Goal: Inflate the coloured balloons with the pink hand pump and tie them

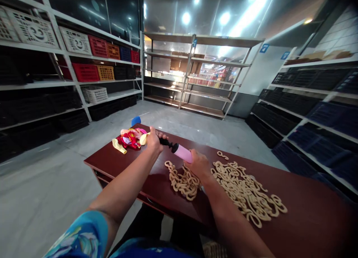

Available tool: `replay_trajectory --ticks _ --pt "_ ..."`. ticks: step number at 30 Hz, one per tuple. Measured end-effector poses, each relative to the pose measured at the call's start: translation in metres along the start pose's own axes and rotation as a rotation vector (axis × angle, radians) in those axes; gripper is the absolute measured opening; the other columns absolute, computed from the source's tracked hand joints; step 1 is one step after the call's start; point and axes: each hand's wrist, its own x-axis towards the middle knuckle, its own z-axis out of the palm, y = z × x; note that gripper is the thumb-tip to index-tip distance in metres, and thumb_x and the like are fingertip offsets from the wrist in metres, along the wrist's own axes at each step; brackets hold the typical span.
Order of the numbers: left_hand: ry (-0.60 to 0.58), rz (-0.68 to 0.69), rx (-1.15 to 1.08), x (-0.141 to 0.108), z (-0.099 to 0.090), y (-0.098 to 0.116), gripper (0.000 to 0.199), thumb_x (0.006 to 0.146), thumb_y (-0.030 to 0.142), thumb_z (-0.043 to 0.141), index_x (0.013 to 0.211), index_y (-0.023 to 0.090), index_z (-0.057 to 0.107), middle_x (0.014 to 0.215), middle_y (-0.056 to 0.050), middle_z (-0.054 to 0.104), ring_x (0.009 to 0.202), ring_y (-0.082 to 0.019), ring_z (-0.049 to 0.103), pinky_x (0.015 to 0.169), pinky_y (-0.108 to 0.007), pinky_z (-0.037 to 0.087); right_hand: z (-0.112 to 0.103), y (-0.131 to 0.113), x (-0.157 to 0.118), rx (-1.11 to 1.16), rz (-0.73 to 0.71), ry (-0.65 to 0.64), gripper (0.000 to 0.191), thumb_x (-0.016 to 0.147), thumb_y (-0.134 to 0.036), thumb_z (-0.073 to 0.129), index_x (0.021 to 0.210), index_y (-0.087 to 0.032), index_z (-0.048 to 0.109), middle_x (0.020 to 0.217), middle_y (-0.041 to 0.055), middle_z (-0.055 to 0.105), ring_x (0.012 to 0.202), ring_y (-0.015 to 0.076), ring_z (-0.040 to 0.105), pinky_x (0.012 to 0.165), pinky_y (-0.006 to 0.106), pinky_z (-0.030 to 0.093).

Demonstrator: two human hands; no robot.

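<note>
- The right hand is gripping the pink pump over the brown table.
- The left hand is pinching the pump's black nozzle.
- Colourful balloons are lying just beside the left hand.
- Beige curly pieces are sprawling under the right wrist.

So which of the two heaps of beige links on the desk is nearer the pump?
The smaller heap, directly below the pink pump and just left of the right hand. The bigger heap sprawls further right, beyond that wrist.

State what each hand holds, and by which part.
Right hand grips the pink pump by its barrel; left hand holds its black nozzle end.
</note>
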Motion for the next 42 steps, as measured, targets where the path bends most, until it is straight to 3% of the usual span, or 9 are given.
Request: replay_trajectory --ticks 10,18,21,24,29,32,35,40,42 --pt "0.004 0.072 0.067 0.044 0.046 0.040 0.043 0.082 0.047 0.045 0.055 0.020 0.026 0.041 0.007 0.027 0.033 -0.008 0.035 0.040 -0.024 0.038 -0.001 0.029 0.004 0.064 0.125 -0.035 0.032 0.071 -0.036 0.059 0.098 -0.021 0.049 0.085 0.0041 0.062 0.073 0.0196 0.060 0.058 0.027 0.037" --pt "-0.082 0.029 0.105 0.010 0.045 -0.027 0.042 0.081 0.045 0.047 0.054 0.020 0.027 0.041 0.006 0.029 0.033 -0.008 0.037 0.040 -0.023 0.037 0.002 0.019 0.000 0.079 0.147 0.015 0.031 0.071 -0.033 0.057 0.098 -0.020 0.050 0.078 0.0041 0.063 0.071 0.0200 0.061 0.059 0.027 0.037" --pt "-0.104 0.034 0.109 0.005 0.050 -0.033 0.044 0.079 0.049 0.048 0.055 0.020 0.026 0.041 0.006 0.028 0.034 -0.009 0.037 0.040 -0.023 0.038 0.001 0.021 0.001 0.081 0.144 0.012 0.030 0.072 -0.036 0.056 0.098 -0.021 0.051 0.080 0.0030 0.063 0.073 0.0191 0.060 0.061 0.027 0.037" --pt "-0.119 0.025 0.132 0.013 0.060 -0.011 0.043 0.079 0.048 0.048 0.055 0.020 0.025 0.041 0.007 0.027 0.033 -0.009 0.037 0.039 -0.023 0.038 0.001 0.025 0.003 0.050 0.182 0.007 0.028 0.073 -0.036 0.054 0.096 -0.021 0.052 0.079 0.0024 0.063 0.073 0.0189 0.060 0.064 0.028 0.037" --pt "-0.111 0.126 0.140 0.039 0.076 0.047 0.039 0.078 0.044 0.049 0.057 0.020 0.026 0.041 0.007 0.027 0.033 -0.009 0.036 0.039 -0.023 0.038 0.005 0.036 0.007 0.070 0.234 -0.013 0.034 0.069 -0.036 0.058 0.100 -0.022 0.051 0.080 0.0016 0.064 0.073 0.0191 0.060 0.063 0.027 0.036" --pt "-0.097 0.166 0.141 0.044 0.077 0.059 0.038 0.079 0.041 0.047 0.057 0.020 0.025 0.041 0.006 0.027 0.033 -0.009 0.035 0.038 -0.023 0.037 0.008 0.039 0.007 0.076 0.231 -0.038 0.035 0.068 -0.034 0.058 0.099 -0.021 0.051 0.080 0.0019 0.064 0.073 0.0190 0.060 0.063 0.028 0.036" --pt "-0.101 0.143 0.141 0.035 0.071 0.040 0.038 0.079 0.041 0.047 0.057 0.020 0.025 0.041 0.007 0.026 0.032 -0.009 0.034 0.037 -0.023 0.037 0.010 0.034 0.006 0.062 0.206 -0.047 0.033 0.067 -0.034 0.058 0.096 -0.020 0.051 0.078 0.0029 0.064 0.072 0.0191 0.060 0.066 0.029 0.037" --pt "-0.117 0.038 0.158 0.005 0.057 -0.019 0.038 0.079 0.041 0.047 0.056 0.021 0.024 0.040 0.007 0.024 0.031 -0.008 0.033 0.037 -0.022 0.036 0.007 0.024 0.001 0.049 0.141 0.000 0.031 0.068 -0.037 0.056 0.093 -0.019 0.052 0.078 0.0044 0.063 0.071 0.0205 0.059 0.067 0.030 0.037" --pt "-0.126 0.025 0.161 -0.001 0.057 -0.028 0.039 0.079 0.042 0.046 0.056 0.021 0.024 0.040 0.007 0.025 0.031 -0.008 0.033 0.037 -0.023 0.036 0.005 0.023 0.000 0.060 0.127 0.002 0.031 0.068 -0.036 0.056 0.094 -0.019 0.052 0.077 0.0045 0.063 0.071 0.0205 0.059 0.067 0.030 0.037"
